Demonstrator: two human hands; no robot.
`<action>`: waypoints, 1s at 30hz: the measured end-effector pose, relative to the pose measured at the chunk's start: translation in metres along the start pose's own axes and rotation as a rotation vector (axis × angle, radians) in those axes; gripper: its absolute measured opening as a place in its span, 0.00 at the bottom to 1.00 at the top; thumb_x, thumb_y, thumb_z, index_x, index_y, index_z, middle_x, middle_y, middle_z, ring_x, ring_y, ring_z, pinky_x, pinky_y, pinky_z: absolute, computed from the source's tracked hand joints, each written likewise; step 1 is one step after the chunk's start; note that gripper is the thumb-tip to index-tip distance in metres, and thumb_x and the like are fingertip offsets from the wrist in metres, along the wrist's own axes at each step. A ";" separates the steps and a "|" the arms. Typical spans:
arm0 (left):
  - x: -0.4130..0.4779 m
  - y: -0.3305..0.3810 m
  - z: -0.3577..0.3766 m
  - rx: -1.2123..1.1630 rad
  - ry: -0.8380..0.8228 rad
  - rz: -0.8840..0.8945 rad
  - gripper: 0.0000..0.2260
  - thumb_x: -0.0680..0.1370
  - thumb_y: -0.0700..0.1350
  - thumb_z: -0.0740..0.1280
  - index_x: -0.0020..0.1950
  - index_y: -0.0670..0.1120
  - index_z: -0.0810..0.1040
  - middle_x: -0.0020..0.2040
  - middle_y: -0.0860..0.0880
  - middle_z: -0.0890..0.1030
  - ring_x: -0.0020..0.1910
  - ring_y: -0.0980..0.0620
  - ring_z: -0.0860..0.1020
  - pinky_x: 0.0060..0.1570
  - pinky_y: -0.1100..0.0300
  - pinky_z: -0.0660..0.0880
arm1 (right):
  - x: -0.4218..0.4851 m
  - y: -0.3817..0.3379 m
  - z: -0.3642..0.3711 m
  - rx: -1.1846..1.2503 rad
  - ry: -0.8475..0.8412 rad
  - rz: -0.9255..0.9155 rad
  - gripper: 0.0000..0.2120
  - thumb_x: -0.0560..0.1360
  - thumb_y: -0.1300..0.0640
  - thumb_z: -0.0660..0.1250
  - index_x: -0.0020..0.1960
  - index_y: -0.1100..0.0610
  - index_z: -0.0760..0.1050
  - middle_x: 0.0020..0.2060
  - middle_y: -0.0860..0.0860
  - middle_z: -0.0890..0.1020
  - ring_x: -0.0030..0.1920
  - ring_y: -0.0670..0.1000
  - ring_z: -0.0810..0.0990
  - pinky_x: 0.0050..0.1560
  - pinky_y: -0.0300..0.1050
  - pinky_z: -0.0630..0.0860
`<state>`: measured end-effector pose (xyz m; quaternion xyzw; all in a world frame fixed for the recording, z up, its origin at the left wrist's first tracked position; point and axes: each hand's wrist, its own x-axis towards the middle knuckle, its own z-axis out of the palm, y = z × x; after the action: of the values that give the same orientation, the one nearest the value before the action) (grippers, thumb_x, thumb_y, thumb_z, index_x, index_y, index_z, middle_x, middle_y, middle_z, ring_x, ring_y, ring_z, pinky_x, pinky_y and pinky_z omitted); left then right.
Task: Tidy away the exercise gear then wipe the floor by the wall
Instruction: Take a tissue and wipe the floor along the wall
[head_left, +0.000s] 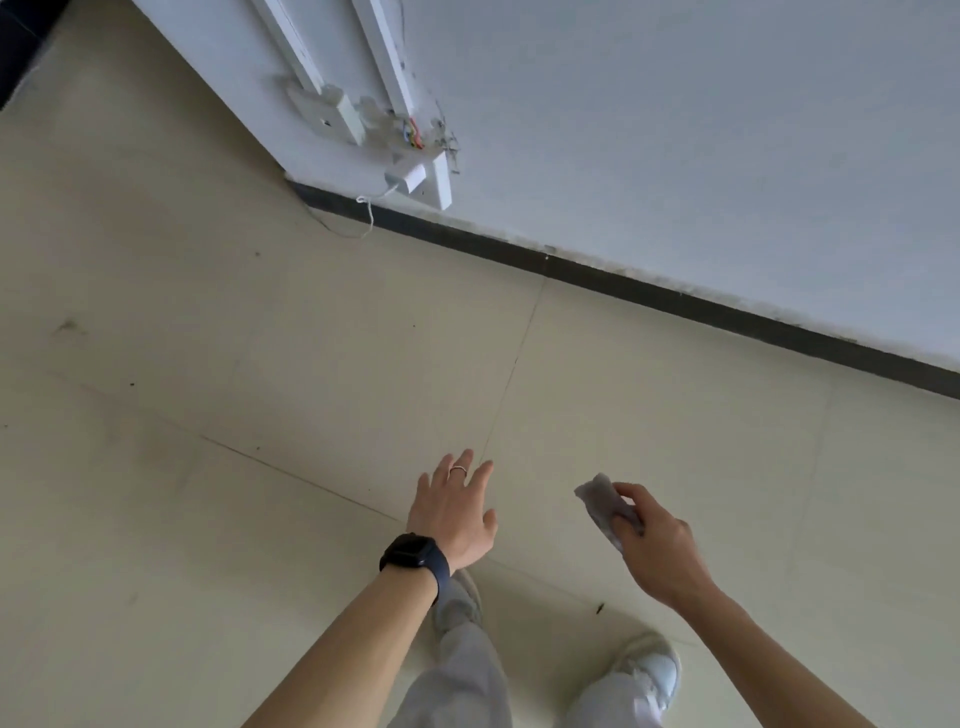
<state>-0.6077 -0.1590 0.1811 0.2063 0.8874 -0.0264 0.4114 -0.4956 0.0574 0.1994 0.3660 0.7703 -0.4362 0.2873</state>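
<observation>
Floor: pale cream glossy tiled floor (208, 364), square tiles with thin dark grout lines, a few dark specks and faint scuffs on the sheen.
Wall: matt white painted wall (675, 130), smooth, meeting the floor along a diagonal from centre left down to the right edge.
Skirting: flat dark grey skirting strip (675, 301) along the foot of the wall.
Trunking: two white plastic cable channels (387, 67) run down the wall to boxy white fittings; coloured wires show at one opening.
Trousers: light grey loose fabric trouser legs (462, 686) below the arms.
Shoes: pale grey-white trainers (654, 670) planted on the tiles, toes towards the wall.
Left hand: the left hand (452, 512) is stretched forward, palm down, fingers straight and spread, holding nothing.
Right hand: the right hand (660, 551) has fingers and thumb curled round one end of the wipe.
Wipe: crumpled greyish-white soft cloth wipe (600, 499), just right of the left hand, above the tile by the wall. Its long axis runs diagonally, and the free end points up-left towards the skirting.
Charger: small white blocky plastic plug adapter (408, 179) low on the wall, with a thin white cable (369, 208) dangling to the floor.
Watch: black square-faced wristwatch (413, 556) with a dark band on the left wrist.
Ring: thin silver metal ring (458, 469) on a left finger.
</observation>
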 end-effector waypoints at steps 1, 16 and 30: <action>0.021 -0.008 0.013 0.012 -0.010 0.011 0.28 0.82 0.53 0.58 0.80 0.52 0.52 0.82 0.48 0.50 0.80 0.44 0.49 0.76 0.45 0.53 | 0.022 0.003 0.016 -0.013 0.001 -0.004 0.18 0.79 0.60 0.57 0.58 0.38 0.71 0.39 0.41 0.80 0.37 0.46 0.78 0.32 0.40 0.71; 0.250 -0.144 0.125 -0.080 0.211 -0.164 0.34 0.81 0.61 0.56 0.80 0.59 0.38 0.81 0.49 0.37 0.79 0.42 0.39 0.75 0.37 0.48 | 0.287 -0.043 0.194 -0.247 0.354 -0.662 0.23 0.80 0.65 0.57 0.64 0.38 0.68 0.51 0.44 0.82 0.48 0.55 0.76 0.51 0.53 0.74; 0.299 -0.171 0.133 -0.224 0.266 -0.231 0.42 0.73 0.73 0.59 0.76 0.68 0.34 0.79 0.54 0.31 0.78 0.39 0.34 0.68 0.28 0.59 | 0.375 -0.038 0.231 -0.816 0.361 -0.873 0.27 0.77 0.60 0.63 0.76 0.56 0.65 0.76 0.52 0.65 0.77 0.57 0.62 0.74 0.56 0.65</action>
<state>-0.7505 -0.2408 -0.1491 0.0579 0.9491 0.0530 0.3050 -0.7113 -0.0426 -0.1740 -0.0538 0.9898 -0.1154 0.0642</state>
